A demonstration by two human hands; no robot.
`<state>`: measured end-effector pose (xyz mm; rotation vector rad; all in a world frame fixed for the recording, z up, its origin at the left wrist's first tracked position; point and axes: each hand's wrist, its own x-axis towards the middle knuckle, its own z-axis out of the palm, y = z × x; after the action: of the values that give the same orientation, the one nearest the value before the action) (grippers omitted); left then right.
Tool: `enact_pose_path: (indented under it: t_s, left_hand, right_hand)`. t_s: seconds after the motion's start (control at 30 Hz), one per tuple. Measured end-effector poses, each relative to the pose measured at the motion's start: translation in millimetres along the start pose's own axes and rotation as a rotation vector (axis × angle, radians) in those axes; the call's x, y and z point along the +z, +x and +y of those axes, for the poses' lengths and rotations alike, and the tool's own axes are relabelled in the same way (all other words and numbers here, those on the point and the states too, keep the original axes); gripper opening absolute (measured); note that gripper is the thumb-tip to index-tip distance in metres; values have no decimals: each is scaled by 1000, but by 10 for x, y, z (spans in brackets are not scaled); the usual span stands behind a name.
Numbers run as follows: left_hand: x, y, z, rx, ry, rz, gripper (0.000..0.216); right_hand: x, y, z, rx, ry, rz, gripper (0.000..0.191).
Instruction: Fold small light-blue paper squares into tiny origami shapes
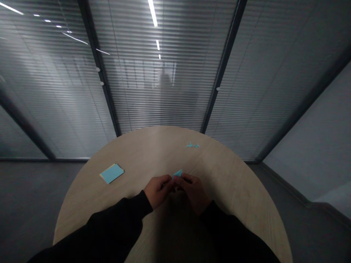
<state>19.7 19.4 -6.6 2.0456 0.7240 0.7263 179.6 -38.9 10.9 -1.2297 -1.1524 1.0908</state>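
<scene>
My left hand [157, 190] and my right hand [193, 190] meet over the middle of a round wooden table [241, 190]. Both pinch a small piece of folded light-blue paper [177, 173], whose tip sticks up between the fingertips. Both hands are closed around it. Black sleeves cover my forearms. A finished folded blue paper figure [192, 145] lies farther away on the table, beyond my right hand.
A stack of square paper sheets [111, 173] with a blue sheet on top lies at the left of the table. Glass walls with blinds stand behind the table. Dark floor surrounds it.
</scene>
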Motion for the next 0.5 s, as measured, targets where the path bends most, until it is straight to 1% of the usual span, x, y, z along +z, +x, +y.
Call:
enact_pose_path:
  t_s: [0.13, 0.23, 0.4, 0.5]
  left_hand:
    - [-5, -12, -18, 14, 14, -42, 40]
    - [-3, -17, 2, 1, 17, -51, 41]
    - [2, -11, 50, -55, -107, 15, 39]
    - [-5, -8, 39, -42, -81, 42, 38]
  right_hand:
    - [-47, 24, 50, -9, -15, -6, 37]
    - [-79, 32, 103, -50, -34, 12, 38]
    - [-34, 14, 91, -22, -39, 46, 33]
    - [-17, 14, 54, -8, -39, 58, 31]
